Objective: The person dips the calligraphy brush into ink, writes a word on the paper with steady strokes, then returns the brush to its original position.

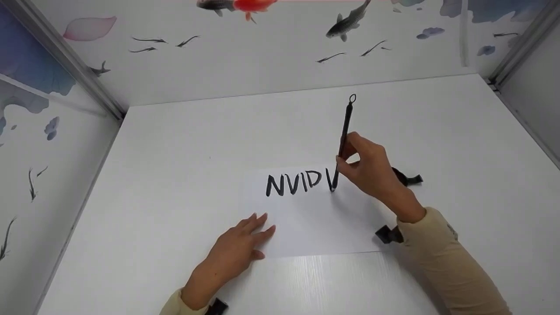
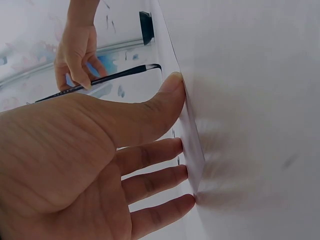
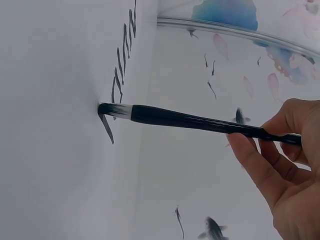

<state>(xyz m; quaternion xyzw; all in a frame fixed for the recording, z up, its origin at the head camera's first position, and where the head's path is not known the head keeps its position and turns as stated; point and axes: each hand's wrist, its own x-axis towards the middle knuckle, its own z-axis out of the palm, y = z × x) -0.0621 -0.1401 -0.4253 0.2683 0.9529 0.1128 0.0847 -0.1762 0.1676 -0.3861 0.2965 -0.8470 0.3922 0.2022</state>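
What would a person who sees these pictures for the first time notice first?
In the head view, the bold black letters NVID stand on the upper part of the white paper sheet. To their right, the bare right hand holds a slim black-handled brush, its tip on the paper; the bare left hand rests at the sheet's lower left corner.

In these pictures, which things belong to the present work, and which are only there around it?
Belong to the work:
brush, held by the right hand
paper, touched by the left hand

Only around it:
fish pictures on the wall
perhaps the dark object partly hidden by the right hand
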